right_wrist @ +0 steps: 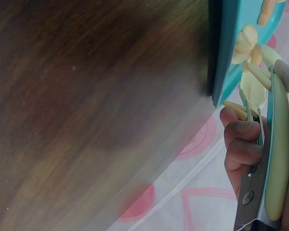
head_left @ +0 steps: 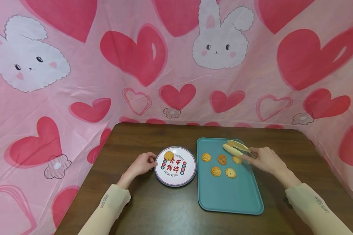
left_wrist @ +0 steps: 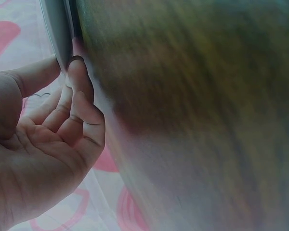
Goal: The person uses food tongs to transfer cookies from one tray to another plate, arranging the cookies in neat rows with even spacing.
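Observation:
In the head view my left hand (head_left: 144, 162) pinches the left rim of a round white plate (head_left: 190, 163) with red lettering. A round golden cookie (head_left: 169, 156) lies on the plate's upper left. My right hand (head_left: 266, 159) grips cream-coloured food tongs (head_left: 233, 150), whose handle also shows in the right wrist view (right_wrist: 279, 154). The tong tips point left over the far right of a teal tray (head_left: 230, 199), with a golden-brown cookie (head_left: 230, 144) showing between them. Just below the tongs sits a flower-shaped cookie (head_left: 236, 160), partly covered.
On the tray lie a pretzel (head_left: 222, 159), two swirl cookies (head_left: 206, 157) and a ruffled cookie (head_left: 230, 173). Tray and plate stand side by side on a dark wooden table (head_left: 141, 209). Behind it hangs a pink cloth (head_left: 188, 75) with hearts and rabbits.

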Tool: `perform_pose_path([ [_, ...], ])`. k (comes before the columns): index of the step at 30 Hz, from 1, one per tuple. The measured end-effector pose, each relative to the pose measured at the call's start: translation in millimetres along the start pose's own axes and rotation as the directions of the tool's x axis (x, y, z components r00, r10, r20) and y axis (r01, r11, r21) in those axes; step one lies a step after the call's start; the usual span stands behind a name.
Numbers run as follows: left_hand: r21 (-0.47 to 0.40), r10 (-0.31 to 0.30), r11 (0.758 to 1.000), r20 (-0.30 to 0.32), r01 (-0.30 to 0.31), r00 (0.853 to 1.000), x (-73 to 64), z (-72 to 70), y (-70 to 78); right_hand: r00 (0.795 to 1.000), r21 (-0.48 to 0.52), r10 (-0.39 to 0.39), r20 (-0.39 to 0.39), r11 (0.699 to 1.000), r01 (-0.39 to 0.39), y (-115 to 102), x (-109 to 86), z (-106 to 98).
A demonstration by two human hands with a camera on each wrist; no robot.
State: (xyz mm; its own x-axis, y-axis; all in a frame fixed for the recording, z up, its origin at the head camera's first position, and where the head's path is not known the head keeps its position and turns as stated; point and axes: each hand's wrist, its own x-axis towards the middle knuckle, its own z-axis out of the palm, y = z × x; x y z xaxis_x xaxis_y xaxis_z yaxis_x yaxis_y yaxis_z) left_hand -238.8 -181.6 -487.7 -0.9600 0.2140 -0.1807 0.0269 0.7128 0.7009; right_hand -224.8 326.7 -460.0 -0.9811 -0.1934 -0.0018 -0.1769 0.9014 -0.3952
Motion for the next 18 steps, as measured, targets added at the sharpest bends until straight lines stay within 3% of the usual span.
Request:
perform_pose_path([
  [18,-0.002,0.017,1.000,0.003,-0.017,1.000,1.5,0.6,-1.9,0.997,-0.021,-0.064,-0.036,0.998,0.063,-23.9,11.4,3.4],
])
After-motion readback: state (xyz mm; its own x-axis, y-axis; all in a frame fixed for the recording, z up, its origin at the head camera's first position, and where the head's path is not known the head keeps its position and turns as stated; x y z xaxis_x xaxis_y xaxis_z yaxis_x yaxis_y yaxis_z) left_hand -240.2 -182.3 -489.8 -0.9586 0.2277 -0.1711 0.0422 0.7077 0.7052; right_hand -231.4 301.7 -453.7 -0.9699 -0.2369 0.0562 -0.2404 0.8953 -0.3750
